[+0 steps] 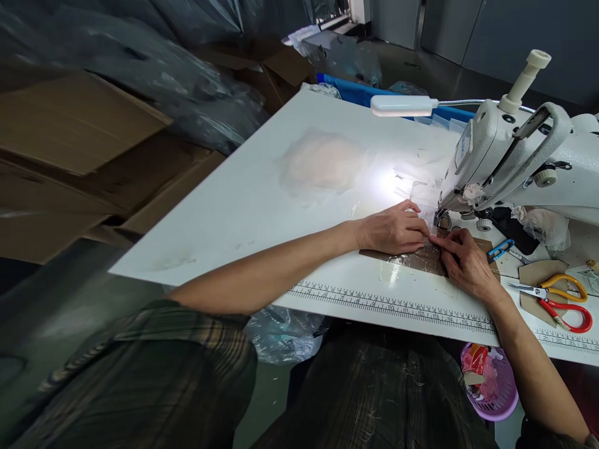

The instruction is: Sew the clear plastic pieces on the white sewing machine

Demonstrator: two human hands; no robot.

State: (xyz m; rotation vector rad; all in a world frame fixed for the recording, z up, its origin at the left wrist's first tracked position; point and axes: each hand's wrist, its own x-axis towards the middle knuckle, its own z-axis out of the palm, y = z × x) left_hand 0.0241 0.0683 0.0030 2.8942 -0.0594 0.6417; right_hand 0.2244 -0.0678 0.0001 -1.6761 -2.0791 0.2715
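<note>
Material [427, 215] — thin, sheer, white — lies right of frame centre, probably light, soft, best steadied flat by its edges. Left hand [395, 231] and right hand [463, 262] curl part-spread fingers at it; any pinch is unclear.

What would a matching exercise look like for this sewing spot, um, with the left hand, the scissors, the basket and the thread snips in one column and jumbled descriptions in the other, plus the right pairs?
Column one
1. Left hand
2. Scissors
3. Basket
4. Thread snips

Column two
A. Purple, below the edge of the table
B. Blue, lying close to the right hand
C. At a thin sheer piece by the foot of the sewing machine
D. One orange handle loop, one red

Right pairs: 1-C, 2-D, 3-A, 4-B
</note>
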